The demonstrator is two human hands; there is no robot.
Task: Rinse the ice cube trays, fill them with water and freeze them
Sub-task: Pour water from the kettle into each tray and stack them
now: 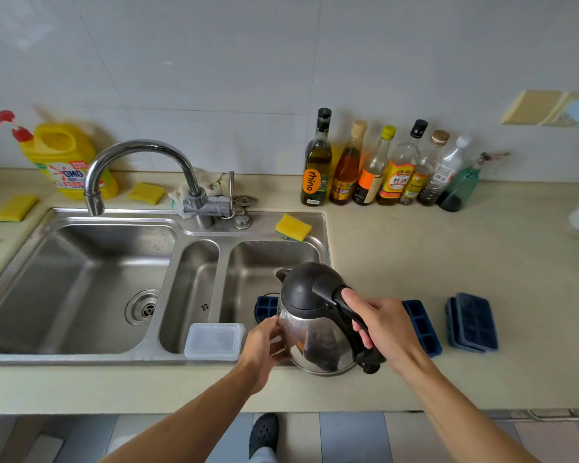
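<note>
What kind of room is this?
Most likely a home kitchen: a steel sink with a tap, a row of oil and sauce bottles, and a kettle.

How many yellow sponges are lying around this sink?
3. The left sponge lies on the counter at far left, the middle sponge between the detergent jug and the tap, the right sponge on the sink back rim. The kettle may hide more.
</note>
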